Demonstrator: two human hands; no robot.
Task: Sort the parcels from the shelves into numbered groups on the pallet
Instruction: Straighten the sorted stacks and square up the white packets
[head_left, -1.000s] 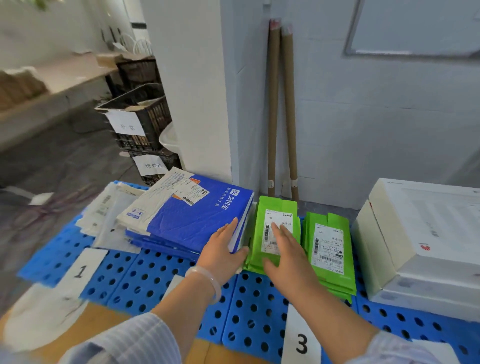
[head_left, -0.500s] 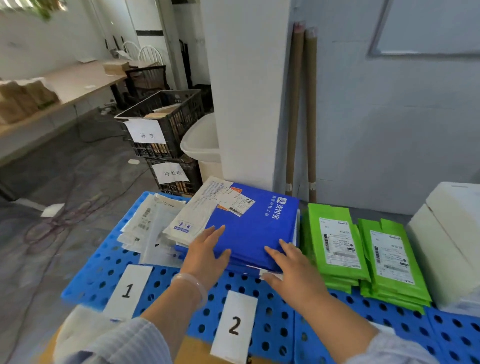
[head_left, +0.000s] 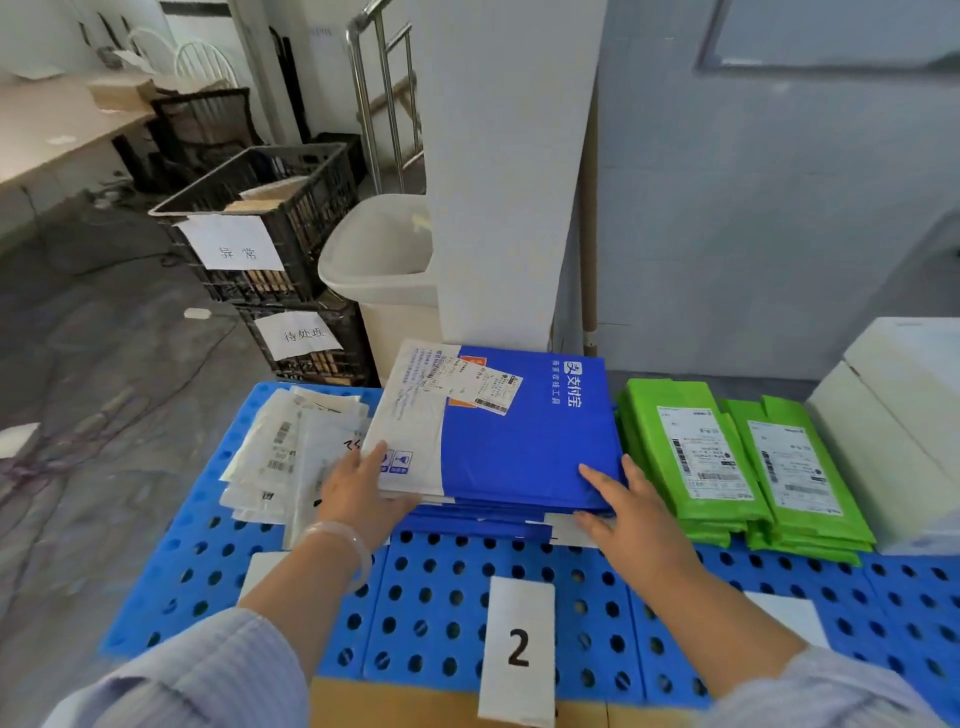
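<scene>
I have both hands on the blue stack (head_left: 519, 441), which lies on the pallet (head_left: 441, 597) just beyond the card (head_left: 517, 649) marked 2. My left hand (head_left: 363, 488) rests flat on its near left corner, fingers straight and a little spread. My right hand (head_left: 631, 512) lies on the near right corner, fingers straight on top and the thumb along the near edge. Neither is clamped on anything; they look to be squaring the pile.

By my reading, the sorting is well along. Just left of my left hand sits a loose heap of white mailers (head_left: 291, 452), touching the blue stack. Just right of my right hand are two piles of green packs (head_left: 691, 457), side by side, and beyond them white boxes (head_left: 893, 426). That makes four groups laid out in a row.

Two more cards show near my forearms, but their numbers are hidden, so I cannot confirm which group goes with which. The mailers lie askew and may want tidying. The shelves are out of view, so I cannot tell how many parcels are left to fetch.
</scene>
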